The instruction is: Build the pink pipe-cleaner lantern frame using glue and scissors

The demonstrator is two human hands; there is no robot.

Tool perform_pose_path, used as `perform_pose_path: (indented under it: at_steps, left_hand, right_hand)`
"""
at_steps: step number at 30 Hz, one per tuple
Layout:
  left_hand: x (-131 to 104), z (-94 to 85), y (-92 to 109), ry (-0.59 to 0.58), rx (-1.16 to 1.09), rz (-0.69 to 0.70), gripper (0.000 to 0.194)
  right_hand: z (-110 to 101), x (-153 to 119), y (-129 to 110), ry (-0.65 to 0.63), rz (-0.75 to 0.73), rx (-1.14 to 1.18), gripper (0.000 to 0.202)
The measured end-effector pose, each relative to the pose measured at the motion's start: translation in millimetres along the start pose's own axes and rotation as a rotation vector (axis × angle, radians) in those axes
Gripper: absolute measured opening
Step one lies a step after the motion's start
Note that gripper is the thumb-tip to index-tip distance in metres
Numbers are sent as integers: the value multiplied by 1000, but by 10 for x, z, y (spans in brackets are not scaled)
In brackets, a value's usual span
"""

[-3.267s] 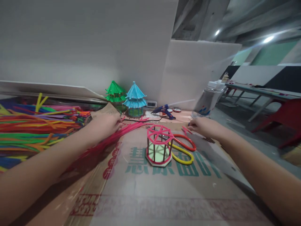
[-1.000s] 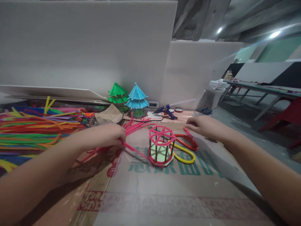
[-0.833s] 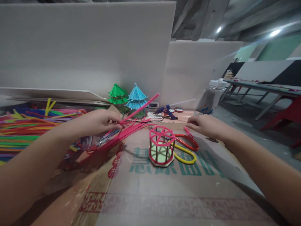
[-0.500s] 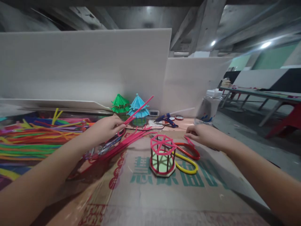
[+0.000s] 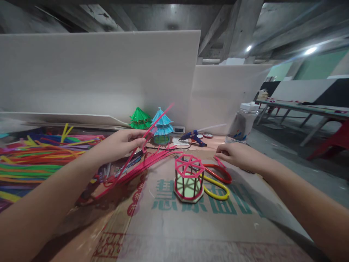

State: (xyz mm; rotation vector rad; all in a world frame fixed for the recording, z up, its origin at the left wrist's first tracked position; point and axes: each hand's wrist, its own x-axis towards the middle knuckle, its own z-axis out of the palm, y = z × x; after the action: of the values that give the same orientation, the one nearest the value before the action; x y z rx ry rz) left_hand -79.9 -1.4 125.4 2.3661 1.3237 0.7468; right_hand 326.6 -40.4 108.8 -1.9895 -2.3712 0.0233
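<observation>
Two hands reached forward: the left hand point(image 5: 127, 145) gripped a pink stick point(image 5: 160, 117) between thumb and fingers, one end slanting up across the blue toy tower point(image 5: 161, 127). Just beside that hand lay a bundle of pink sticks point(image 5: 147, 162). The right hand point(image 5: 234, 154) was curled near some pink scraps point(image 5: 220, 163); I couldn't tell if it held anything. Between the hands, a pink-topped cage point(image 5: 188, 183) stood upright on cardboard point(image 5: 163, 229), beside scissors point(image 5: 215, 181). Farther back lay a glue gun point(image 5: 192, 136).

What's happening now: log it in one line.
left hand: holding pink strip | right hand: near small pink pieces, grip unclear | pink-topped frame: upright on cardboard, scissors beside it
</observation>
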Motion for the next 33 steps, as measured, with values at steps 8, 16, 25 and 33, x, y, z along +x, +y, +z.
perform_pose_path:
  at_steps: [8,16,25,33]
  left_hand:
    - [-26,-11,65,185,106,-66,45]
    - [70,495,-202,-235,603,-154,38]
    - [67,507,-231,-174,668,-119,29]
    - [21,385,-79,25,451,-2,40]
  right_hand:
    - [34,13,34,-7,-18,5,39]
    - [79,31,45,-41,-40,-23,41]
    - [90,26,79,-27,-47,-13,39]
    - [-54,-50,-74,137,-57,5,35]
